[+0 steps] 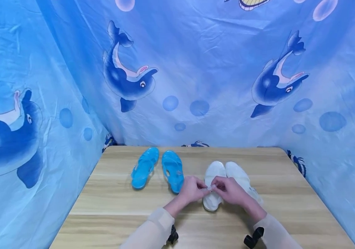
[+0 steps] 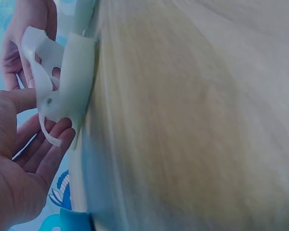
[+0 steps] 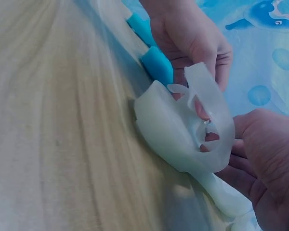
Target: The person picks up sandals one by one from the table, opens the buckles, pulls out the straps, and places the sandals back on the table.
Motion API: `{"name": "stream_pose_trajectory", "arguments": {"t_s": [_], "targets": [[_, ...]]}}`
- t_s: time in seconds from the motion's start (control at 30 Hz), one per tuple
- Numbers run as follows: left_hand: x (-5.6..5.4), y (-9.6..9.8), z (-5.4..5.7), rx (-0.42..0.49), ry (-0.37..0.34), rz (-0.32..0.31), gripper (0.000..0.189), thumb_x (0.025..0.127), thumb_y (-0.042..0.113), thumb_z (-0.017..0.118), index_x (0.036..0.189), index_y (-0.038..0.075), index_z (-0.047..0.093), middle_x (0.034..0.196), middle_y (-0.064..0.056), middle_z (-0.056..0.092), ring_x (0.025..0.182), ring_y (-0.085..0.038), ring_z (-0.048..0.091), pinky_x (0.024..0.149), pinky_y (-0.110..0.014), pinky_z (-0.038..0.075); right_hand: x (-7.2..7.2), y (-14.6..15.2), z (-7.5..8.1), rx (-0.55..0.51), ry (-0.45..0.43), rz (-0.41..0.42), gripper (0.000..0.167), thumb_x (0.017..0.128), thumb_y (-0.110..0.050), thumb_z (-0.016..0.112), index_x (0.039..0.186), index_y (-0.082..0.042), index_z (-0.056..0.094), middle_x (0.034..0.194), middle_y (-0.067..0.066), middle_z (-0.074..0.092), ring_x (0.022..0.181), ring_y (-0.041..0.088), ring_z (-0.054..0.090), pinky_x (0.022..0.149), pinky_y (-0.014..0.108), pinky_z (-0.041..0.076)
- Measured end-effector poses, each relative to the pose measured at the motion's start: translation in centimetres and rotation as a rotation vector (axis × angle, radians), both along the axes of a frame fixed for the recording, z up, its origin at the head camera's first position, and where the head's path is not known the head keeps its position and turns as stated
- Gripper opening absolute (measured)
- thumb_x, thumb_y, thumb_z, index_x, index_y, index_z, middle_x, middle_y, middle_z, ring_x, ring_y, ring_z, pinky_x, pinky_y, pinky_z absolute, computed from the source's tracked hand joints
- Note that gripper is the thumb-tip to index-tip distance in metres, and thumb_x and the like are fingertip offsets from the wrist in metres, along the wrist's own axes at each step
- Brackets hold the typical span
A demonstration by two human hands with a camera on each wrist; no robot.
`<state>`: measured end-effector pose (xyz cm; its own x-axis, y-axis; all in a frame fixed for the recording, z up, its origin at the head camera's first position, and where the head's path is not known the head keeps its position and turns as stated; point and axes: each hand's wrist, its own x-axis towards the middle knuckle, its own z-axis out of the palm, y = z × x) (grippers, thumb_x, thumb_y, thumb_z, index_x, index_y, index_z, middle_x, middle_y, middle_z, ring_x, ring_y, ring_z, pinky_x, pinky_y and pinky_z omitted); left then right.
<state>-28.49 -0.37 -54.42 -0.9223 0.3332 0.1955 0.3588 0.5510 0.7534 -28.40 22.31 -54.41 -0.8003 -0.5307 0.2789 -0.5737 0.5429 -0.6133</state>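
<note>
A pair of white sandals stands on the wooden table in front of me, toes pointing away. My left hand (image 1: 191, 190) and right hand (image 1: 231, 191) meet over the left white sandal (image 1: 215, 169), thumbs and fingertips pinching its strap near the heel. Seen from the left wrist, the strap (image 2: 33, 43) arches up from the sole, and a thin loose end hangs by the left fingertips. The right wrist view shows the right fingers behind the strap (image 3: 220, 120). The right white sandal (image 1: 238, 175) lies beside it, partly covered by the right hand.
Two blue sandals, one (image 1: 143, 169) farther left and one (image 1: 172, 167) near my left hand, stand on the wooden table (image 1: 109, 204). A blue curtain (image 1: 196, 62) printed with dolphins hangs behind the table and along both sides.
</note>
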Motion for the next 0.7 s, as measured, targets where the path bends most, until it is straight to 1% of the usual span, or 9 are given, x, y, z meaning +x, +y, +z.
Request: {"name": "stream_pose_trajectory", "arguments": {"t_s": [0.13, 0.23, 0.3, 0.4, 0.53, 0.7], "targets": [[-0.5, -0.27, 0.03, 0.004, 0.04, 0.001, 0.015, 0.082, 0.03, 0.091, 0.085, 0.015, 0.087, 0.078, 0.003, 0.082, 0.064, 0.007, 0.062, 0.06, -0.014, 0.052, -0.29, -0.16, -0.03, -0.044, 0.003, -0.013, 0.006, 0.103, -0.013, 0.071, 0.1, -0.019, 0.072, 0.098, -0.006, 0.081, 0.094, 0.01, 0.078, 0.084, 0.028, 0.063], [-0.56, -0.36, 0.15, 0.011, 0.033, -0.001, 0.016, 0.082, 0.03, 0.092, 0.084, 0.015, 0.087, 0.078, 0.003, 0.081, 0.063, 0.007, 0.063, 0.06, -0.015, 0.053, -0.35, -0.33, -0.02, -0.059, -0.024, -0.023, 0.007, 0.102, -0.011, 0.071, 0.101, -0.018, 0.072, 0.099, -0.004, 0.081, 0.095, 0.012, 0.078, 0.085, 0.027, 0.063], [-0.58, -0.35, 0.25, 0.011, 0.025, 0.006, 0.016, 0.082, 0.03, 0.092, 0.083, 0.015, 0.087, 0.077, 0.003, 0.081, 0.063, 0.007, 0.062, 0.06, -0.015, 0.053, -0.39, -0.53, 0.13, -0.062, -0.038, -0.032, 0.006, 0.103, -0.012, 0.071, 0.102, -0.017, 0.072, 0.099, -0.004, 0.081, 0.095, 0.011, 0.078, 0.085, 0.027, 0.062], [-0.65, -0.24, 0.31, -0.001, 0.037, 0.018, 0.016, 0.082, 0.031, 0.092, 0.082, 0.016, 0.087, 0.077, 0.004, 0.081, 0.063, 0.006, 0.063, 0.061, -0.015, 0.053, -0.43, -0.8, 0.45, -0.052, -0.04, -0.047, 0.006, 0.103, -0.015, 0.071, 0.104, -0.02, 0.074, 0.099, -0.006, 0.08, 0.094, 0.009, 0.077, 0.085, 0.027, 0.062], [-0.64, 0.01, 0.32, -0.022, 0.056, 0.02, 0.016, 0.084, 0.033, 0.092, 0.082, 0.017, 0.087, 0.077, 0.005, 0.081, 0.065, 0.006, 0.063, 0.062, -0.014, 0.053, -0.38, -0.81, 0.59, -0.028, -0.031, -0.072, 0.005, 0.1, -0.02, 0.075, 0.101, -0.024, 0.078, 0.096, -0.01, 0.079, 0.09, 0.005, 0.074, 0.082, 0.027, 0.062], [-0.33, 0.21, 0.24, -0.036, -0.001, 0.01, 0.016, 0.084, 0.033, 0.091, 0.083, 0.017, 0.087, 0.075, 0.007, 0.08, 0.064, 0.005, 0.061, 0.062, -0.015, 0.052, -0.19, -0.46, -0.17, -0.01, -0.061, -0.087, 0.006, 0.1, -0.018, 0.075, 0.098, -0.023, 0.077, 0.096, -0.01, 0.08, 0.091, 0.005, 0.075, 0.082, 0.026, 0.062]]}}
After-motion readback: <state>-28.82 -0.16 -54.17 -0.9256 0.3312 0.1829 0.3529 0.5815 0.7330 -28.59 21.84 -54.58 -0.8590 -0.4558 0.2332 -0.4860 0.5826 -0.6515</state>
